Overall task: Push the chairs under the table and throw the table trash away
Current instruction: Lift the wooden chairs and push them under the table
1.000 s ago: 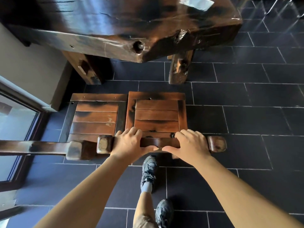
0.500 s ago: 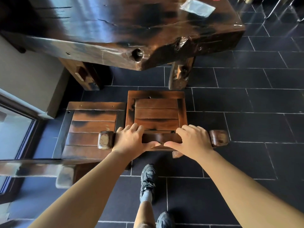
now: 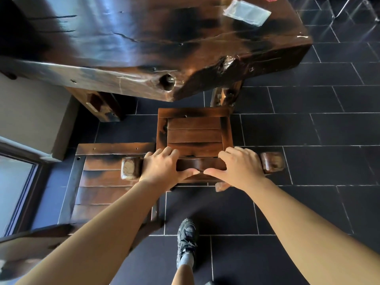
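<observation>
Left hand [image 3: 162, 167] and right hand [image 3: 240, 167] each curl their fingers over the back rail of the chair [image 3: 195, 132] (thumbs behind, for forward thrust), its seat front near the bench [image 3: 123, 38] edge, where the clear wrapper [image 3: 246, 13] lies.

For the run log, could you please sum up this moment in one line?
hands: left hand, right hand grip chair top rail | seat: fully visible before table | wrapper: on table
</observation>
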